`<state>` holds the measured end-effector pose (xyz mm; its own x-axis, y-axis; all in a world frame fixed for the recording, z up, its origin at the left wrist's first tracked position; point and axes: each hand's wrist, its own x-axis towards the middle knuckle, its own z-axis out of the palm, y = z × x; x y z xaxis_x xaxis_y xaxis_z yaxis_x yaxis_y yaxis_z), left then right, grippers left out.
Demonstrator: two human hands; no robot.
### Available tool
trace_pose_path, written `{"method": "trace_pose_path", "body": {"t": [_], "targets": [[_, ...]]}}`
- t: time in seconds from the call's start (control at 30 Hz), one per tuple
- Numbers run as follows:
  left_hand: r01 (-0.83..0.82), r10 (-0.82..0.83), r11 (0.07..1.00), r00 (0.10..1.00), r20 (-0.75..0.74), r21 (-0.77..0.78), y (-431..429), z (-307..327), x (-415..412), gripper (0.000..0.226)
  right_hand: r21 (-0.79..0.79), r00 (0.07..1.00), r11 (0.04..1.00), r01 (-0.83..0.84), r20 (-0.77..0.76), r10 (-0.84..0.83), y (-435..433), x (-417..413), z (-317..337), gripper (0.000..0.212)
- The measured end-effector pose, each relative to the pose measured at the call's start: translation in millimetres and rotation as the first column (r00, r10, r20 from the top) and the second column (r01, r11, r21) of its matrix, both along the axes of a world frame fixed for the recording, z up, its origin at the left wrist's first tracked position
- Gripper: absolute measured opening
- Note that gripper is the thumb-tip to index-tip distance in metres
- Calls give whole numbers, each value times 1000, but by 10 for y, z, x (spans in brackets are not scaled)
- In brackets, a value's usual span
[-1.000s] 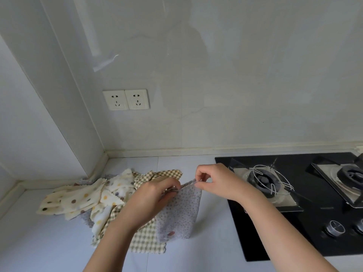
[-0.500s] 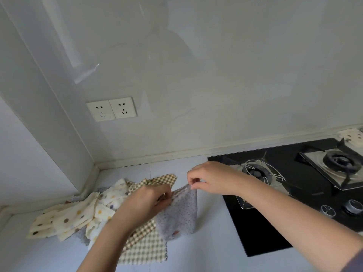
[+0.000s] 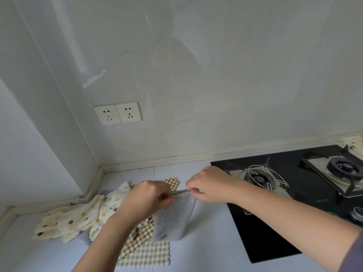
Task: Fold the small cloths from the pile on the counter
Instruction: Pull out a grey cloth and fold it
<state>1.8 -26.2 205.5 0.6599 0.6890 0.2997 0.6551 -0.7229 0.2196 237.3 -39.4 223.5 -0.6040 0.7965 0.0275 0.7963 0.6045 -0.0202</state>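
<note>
A small grey dotted cloth (image 3: 172,218) hangs above the white counter (image 3: 208,246), held up by its top edge. My left hand (image 3: 146,201) pinches its left top corner and my right hand (image 3: 210,185) pinches its right top corner. Below and to the left lies the pile of small cloths (image 3: 78,218): cream ones with coloured dots and a brown checked cloth (image 3: 145,252). My left forearm hides part of the pile.
A black gas hob (image 3: 279,228) with two burners and knobs fills the right side of the counter. Another dotted cloth (image 3: 353,142) lies behind it at the far right. Two wall sockets (image 3: 117,113) sit above the corner. Walls close the counter at the back and left.
The camera has tilted and shifted, showing more of the wall. Both hands keep hold of the grey cloth's top corners; the cloth still hangs between them.
</note>
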Motion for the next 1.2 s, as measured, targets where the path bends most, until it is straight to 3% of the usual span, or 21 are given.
{"method": "trace_pose_path", "body": {"t": [0.2,0.33,0.57,0.8,0.97,1.03,1.13,1.2], "targets": [[37,-40,999,995,-90,-33,34,17,-114,22,-227,975,974,4,-216,-54,18,117,95,10],[70,-74,997,991,-116,-35,31,38,-108,17,-245,974,969,-19,-221,-37,63,194,132,10],[38,-37,999,998,-55,8,47,-5,-76,15,-283,931,958,48,-334,-145,71,259,191,8],[104,-93,986,992,-88,130,20,12,-57,12,-196,971,980,44,-220,-88,31,282,220,10],[68,-54,987,994,-97,147,25,-11,-41,7,-177,957,984,38,-278,-87,-19,256,223,6],[9,1,995,995,-104,96,38,-44,-37,21,-198,940,977,75,-312,-136,-25,265,192,15],[-17,24,989,999,-46,144,33,-21,2,8,-189,906,976,109,-385,-175,-18,268,157,18],[-51,46,997,994,100,53,37,11,46,11,-251,845,957,143,-473,-250,8,275,122,10]]}}
